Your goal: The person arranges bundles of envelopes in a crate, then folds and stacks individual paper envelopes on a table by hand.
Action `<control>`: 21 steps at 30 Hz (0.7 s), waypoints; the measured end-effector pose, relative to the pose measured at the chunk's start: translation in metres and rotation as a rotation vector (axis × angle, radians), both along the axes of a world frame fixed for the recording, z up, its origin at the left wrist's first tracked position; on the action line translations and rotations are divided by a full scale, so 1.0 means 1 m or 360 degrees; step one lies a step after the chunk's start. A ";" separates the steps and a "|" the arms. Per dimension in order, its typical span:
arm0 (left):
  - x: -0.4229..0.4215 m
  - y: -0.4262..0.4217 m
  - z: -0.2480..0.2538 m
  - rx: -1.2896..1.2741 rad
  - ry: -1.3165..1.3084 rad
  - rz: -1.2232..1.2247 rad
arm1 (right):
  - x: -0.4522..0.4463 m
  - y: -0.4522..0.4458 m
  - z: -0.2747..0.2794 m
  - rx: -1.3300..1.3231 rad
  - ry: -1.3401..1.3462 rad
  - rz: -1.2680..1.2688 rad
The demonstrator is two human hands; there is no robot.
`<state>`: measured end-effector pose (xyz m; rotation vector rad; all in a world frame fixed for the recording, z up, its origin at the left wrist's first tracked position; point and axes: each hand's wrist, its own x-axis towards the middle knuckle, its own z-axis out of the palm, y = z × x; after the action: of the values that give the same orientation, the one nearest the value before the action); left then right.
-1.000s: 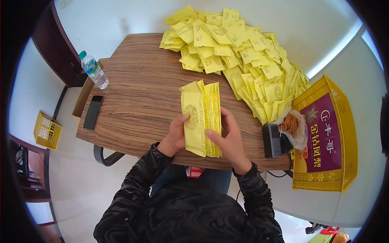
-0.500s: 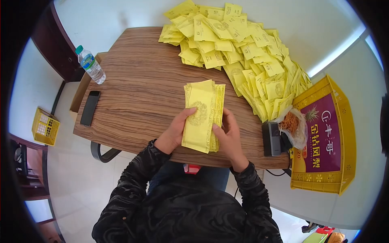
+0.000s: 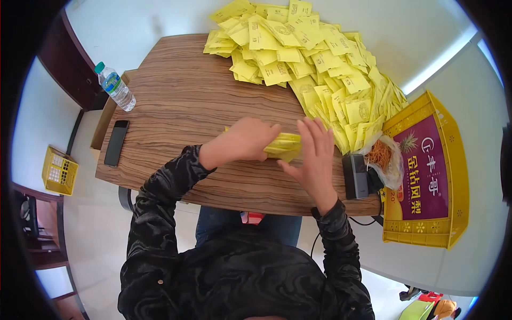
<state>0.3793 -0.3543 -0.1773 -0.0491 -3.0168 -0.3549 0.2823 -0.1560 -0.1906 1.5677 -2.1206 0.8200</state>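
My left hand (image 3: 242,141) is wrapped over a stack of yellow printed paper packets (image 3: 285,146) above the middle of the table, covering most of it. Only the stack's right end shows, seen nearly edge-on. At that end my right hand (image 3: 316,162) is open, fingers stretched upward and thumb apart. Whether its palm touches the packets I cannot tell. Beyond both hands lies a large heap of similar yellow packets (image 3: 325,64), spread along the table's far right side.
The wood-grain table (image 3: 176,85) carries a water bottle (image 3: 116,86) and a phone (image 3: 117,143) at the left. On the right are a dark box-shaped device (image 3: 356,176), a plastic bag of rubber bands (image 3: 381,157) and a yellow crate (image 3: 392,232). Another yellow crate (image 3: 61,170) stands on the floor.
The stack has turned from upright, broad face showing, to lying sideways and edge-on. My left hand has moved up and over it. My right hand has opened from its hold.
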 end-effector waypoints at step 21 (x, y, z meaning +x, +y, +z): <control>0.048 -0.035 -0.030 -0.0012 0.0255 0.0085 | -0.024 -0.012 -0.041 0.0109 -0.0972 0.0197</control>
<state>0.4273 -0.3893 -0.2069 0.0023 -2.8552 -0.3181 0.2585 -0.1678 -0.2315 1.6432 -2.4895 1.4309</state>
